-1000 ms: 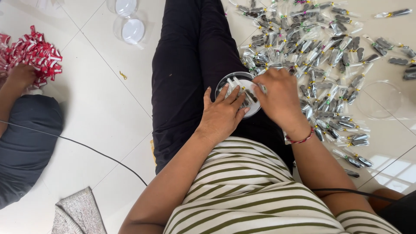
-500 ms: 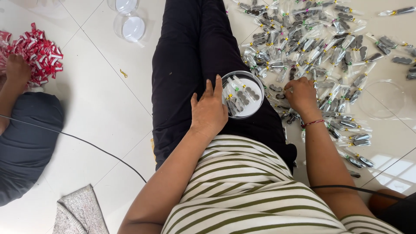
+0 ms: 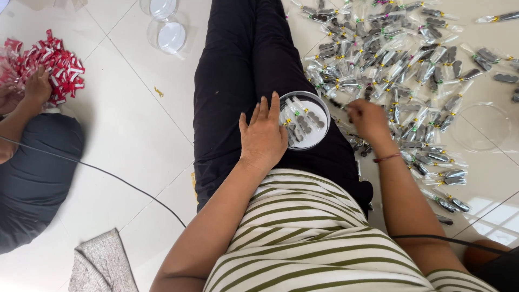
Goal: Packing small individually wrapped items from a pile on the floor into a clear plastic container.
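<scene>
Both hands sit at the person's lap: the left hand (image 3: 263, 135) lies flat and open on the black trouser leg (image 3: 238, 81), fingers spread, its fingertips touching the rim of a round clear container (image 3: 304, 120); the right hand (image 3: 367, 120) is just beside the container's far side, fingers curled together over the small packets on the floor, though whether it pinches one I cannot tell; the container rests on the thigh between the two hands and holds several small clear packets with dark pieces inside; to the right of it a wide heap of packets (image 3: 400, 59), each clear with a dark piece and a bit of green and yellow, spreads across the white tiled floor (image 3: 124, 124); a clear round lid (image 3: 480, 125) lies among them; two more clear containers (image 3: 165, 27) stand at the top; at the far left another person's hand (image 3: 37, 87) touches a pile of red and white packets (image 3: 51, 62); a grey cloth (image 3: 100, 262) lies at the bottom left, near a thin black cable (image 3: 108, 176).
</scene>
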